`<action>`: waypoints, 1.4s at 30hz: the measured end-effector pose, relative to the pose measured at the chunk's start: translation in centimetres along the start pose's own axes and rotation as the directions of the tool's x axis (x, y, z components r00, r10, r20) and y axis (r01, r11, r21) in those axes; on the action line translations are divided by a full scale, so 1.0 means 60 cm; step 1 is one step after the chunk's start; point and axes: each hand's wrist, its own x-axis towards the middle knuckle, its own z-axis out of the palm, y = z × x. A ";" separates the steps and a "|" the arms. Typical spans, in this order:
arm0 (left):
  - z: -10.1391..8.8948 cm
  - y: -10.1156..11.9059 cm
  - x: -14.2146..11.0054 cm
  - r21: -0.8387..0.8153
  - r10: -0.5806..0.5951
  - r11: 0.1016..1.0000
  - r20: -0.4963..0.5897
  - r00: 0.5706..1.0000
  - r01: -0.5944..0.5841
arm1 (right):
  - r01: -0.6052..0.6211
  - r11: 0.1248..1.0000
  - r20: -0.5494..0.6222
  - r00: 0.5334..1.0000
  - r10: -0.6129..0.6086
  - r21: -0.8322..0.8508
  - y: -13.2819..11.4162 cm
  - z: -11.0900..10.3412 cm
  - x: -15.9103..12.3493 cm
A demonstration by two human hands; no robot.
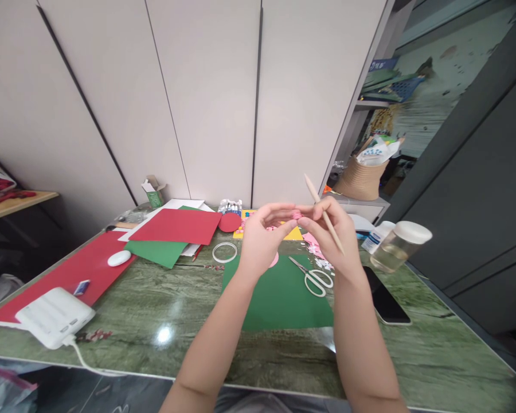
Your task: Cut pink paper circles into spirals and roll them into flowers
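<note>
Above the green paper sheet [284, 312], my left hand [260, 238] and my right hand [337, 232] meet at their fingertips. Between them they pinch a small pink paper piece [297, 215], curled or layered; fingers hide part of it. A pale, pointed stick [313, 189] also rests in my right hand, slanting up past the fingers. Under my left hand, a pink paper disc [274, 260] lies partly hidden on the green sheet. White-handled scissors [318, 282] lie on the same sheet, left of my right forearm, blades partly apart.
Pink and white scraps [320, 255] lie beyond the scissors. On the right are a black phone [387, 295] and a lidded jar [398, 249]. Leftward lie red paper [176, 225], a tape ring [224, 252] and a white charger [55, 315] with its cable. Cabinet doors [198, 103] stand behind the table.
</note>
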 end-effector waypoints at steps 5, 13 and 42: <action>0.001 0.007 -0.005 0.209 0.052 0.977 -0.022 0.998 -0.046 | 0.050 0.997 -0.004 0.999 -0.050 -0.059 0.007 -0.001 0.001; 0.006 0.001 -0.011 0.280 0.076 0.959 -0.079 0.994 -0.052 | 0.093 0.992 -0.023 0.995 -0.095 -0.086 0.010 0.010 -0.002; -0.005 -0.001 0.004 -0.038 -0.052 0.998 0.095 0.994 0.056 | -0.008 1.000 0.044 0.999 0.008 -0.010 0.002 -0.010 0.003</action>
